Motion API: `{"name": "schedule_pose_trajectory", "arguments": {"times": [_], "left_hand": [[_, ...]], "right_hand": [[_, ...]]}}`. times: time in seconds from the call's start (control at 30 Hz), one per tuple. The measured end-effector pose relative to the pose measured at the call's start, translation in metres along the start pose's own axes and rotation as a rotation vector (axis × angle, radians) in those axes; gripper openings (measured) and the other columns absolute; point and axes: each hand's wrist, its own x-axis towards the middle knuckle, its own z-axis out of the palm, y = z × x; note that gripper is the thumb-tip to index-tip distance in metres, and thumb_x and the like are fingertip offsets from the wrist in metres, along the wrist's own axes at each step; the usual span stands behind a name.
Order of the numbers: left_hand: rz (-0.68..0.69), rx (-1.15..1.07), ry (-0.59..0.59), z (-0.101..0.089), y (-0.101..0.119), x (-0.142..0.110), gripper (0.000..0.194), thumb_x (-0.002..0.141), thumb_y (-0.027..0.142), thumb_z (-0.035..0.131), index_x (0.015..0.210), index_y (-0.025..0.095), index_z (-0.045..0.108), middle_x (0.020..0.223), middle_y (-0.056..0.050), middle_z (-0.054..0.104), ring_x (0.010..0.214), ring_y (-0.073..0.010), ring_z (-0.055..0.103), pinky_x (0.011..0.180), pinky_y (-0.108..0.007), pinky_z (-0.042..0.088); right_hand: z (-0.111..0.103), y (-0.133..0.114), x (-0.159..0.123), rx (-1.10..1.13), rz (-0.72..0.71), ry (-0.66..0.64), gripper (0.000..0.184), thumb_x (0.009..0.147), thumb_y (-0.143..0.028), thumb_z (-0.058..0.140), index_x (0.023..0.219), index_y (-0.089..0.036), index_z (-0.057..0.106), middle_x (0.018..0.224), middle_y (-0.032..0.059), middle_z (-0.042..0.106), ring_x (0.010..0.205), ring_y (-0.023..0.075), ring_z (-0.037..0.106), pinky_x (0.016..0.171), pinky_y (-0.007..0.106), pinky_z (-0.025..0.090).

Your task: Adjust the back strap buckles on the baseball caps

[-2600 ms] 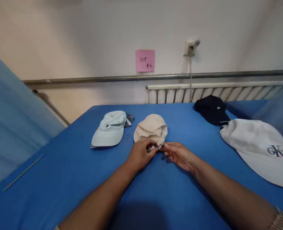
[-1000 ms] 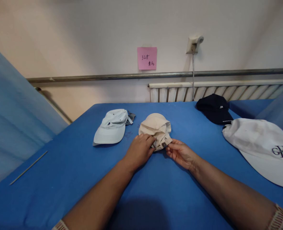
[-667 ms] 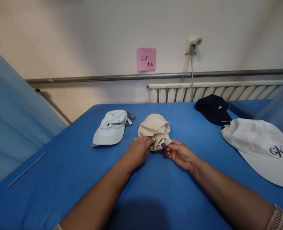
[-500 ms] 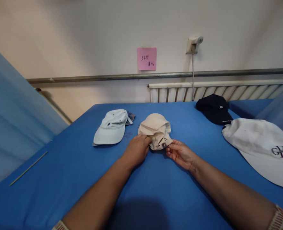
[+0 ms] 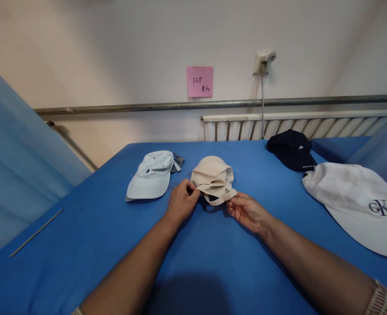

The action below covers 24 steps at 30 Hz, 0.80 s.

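Observation:
A beige baseball cap point(image 5: 212, 168) lies on the blue-covered table in front of me, its back opening and buckled strap towards me. At the cap's lower left edge, my left hand point(image 5: 183, 199) pinches the fabric between thumb and fingers. My right hand point(image 5: 245, 211) grips the end of the strap at the right, beside the metal buckle. The cap's brim is hidden behind its crown. To the left sits a pale blue cap point(image 5: 152, 175) with a small dark logo, and a dark grey piece shows behind it.
A navy cap point(image 5: 291, 149) and a large white cap point(image 5: 350, 188) lie at the right. A thin stick point(image 5: 36, 232) rests on the blue sheet point(image 5: 91, 245) at left. Blue curtains point(image 5: 19, 162) hang at the left; a radiator point(image 5: 298, 124) is behind the table.
My left hand has shifted slightly left, from over the cap's back opening to its edge. The crumpled back and strap are now spread straighter. My right hand keeps its hold.

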Motion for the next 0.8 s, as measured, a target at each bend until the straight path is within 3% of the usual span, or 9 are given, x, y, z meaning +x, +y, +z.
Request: {"name": "schedule_pose_trajectory", "arguments": {"times": [0.07,0.2,0.27,0.37,0.47,0.53,0.67,0.8], "left_hand": [[0.037,-0.015,0.007,0.003,0.002,-0.002,0.011,0.080,0.020,0.055,0.090,0.017,0.056,0.078,-0.001,0.061,0.069,-0.0161,0.056,0.065,-0.028,0.044],[0.422,0.103,-0.003,0.005,0.014,-0.010,0.049,0.074,0.006,0.058,0.120,0.021,0.055,0.115,-0.007,0.060,0.105,-0.0230,0.054,0.093,-0.037,0.043],[0.548,0.146,-0.034,0.006,0.020,-0.013,0.045,0.078,0.006,0.055,0.120,0.022,0.056,0.117,-0.008,0.059,0.108,-0.0232,0.053,0.096,-0.038,0.042],[0.531,0.154,-0.054,0.010,0.019,-0.013,0.024,0.084,0.010,0.051,0.104,0.020,0.060,0.107,-0.008,0.062,0.100,-0.0216,0.056,0.089,-0.035,0.045],[0.312,0.088,-0.027,0.016,0.012,-0.011,0.014,0.083,0.015,0.050,0.094,0.019,0.058,0.092,-0.005,0.063,0.086,-0.0196,0.059,0.079,-0.032,0.047],[0.235,0.031,-0.033,0.017,0.010,-0.011,0.015,0.081,0.015,0.050,0.093,0.019,0.057,0.087,-0.003,0.063,0.081,-0.0188,0.059,0.076,-0.032,0.048],[0.452,-0.038,-0.028,0.012,0.017,-0.015,0.032,0.077,0.009,0.053,0.107,0.019,0.058,0.111,-0.008,0.063,0.105,-0.0221,0.056,0.094,-0.037,0.044],[0.595,0.014,-0.003,0.007,0.026,-0.021,0.025,0.085,0.019,0.057,0.110,0.019,0.059,0.113,-0.008,0.065,0.107,-0.0226,0.055,0.098,-0.039,0.040]], "right_hand": [[0.000,0.000,0.001,-0.018,-0.001,-0.003,0.022,0.068,-0.012,0.079,0.086,-0.016,0.068,0.075,-0.0004,0.065,0.058,0.0071,0.056,0.056,0.020,0.047],[0.001,0.001,0.001,-0.047,-0.023,-0.015,0.022,0.068,-0.013,0.079,0.087,-0.015,0.068,0.075,-0.0002,0.066,0.058,0.0071,0.056,0.057,0.020,0.047],[0.001,0.002,0.001,-0.053,-0.026,-0.031,0.025,0.069,-0.012,0.079,0.091,-0.015,0.068,0.077,0.0002,0.066,0.059,0.0069,0.056,0.058,0.020,0.047],[0.001,0.003,0.001,-0.051,-0.030,-0.026,0.028,0.067,-0.011,0.079,0.093,-0.014,0.069,0.078,0.0001,0.067,0.060,0.0063,0.057,0.059,0.019,0.048],[-0.001,0.005,0.002,-0.054,-0.019,-0.013,0.029,0.066,-0.011,0.080,0.093,-0.015,0.069,0.074,-0.0006,0.067,0.059,0.0070,0.058,0.060,0.020,0.048],[-0.002,0.006,0.003,-0.059,-0.010,-0.010,0.028,0.067,-0.012,0.080,0.092,-0.015,0.068,0.073,-0.0004,0.067,0.060,0.0081,0.059,0.061,0.021,0.049],[-0.004,0.006,0.004,-0.048,-0.029,0.001,0.025,0.067,-0.012,0.081,0.088,-0.015,0.067,0.076,0.0008,0.068,0.064,0.0096,0.062,0.064,0.023,0.051],[-0.002,0.006,0.003,0.005,-0.039,0.009,0.020,0.069,-0.012,0.079,0.085,-0.015,0.068,0.078,0.0023,0.069,0.071,0.0112,0.065,0.070,0.023,0.053]]}}
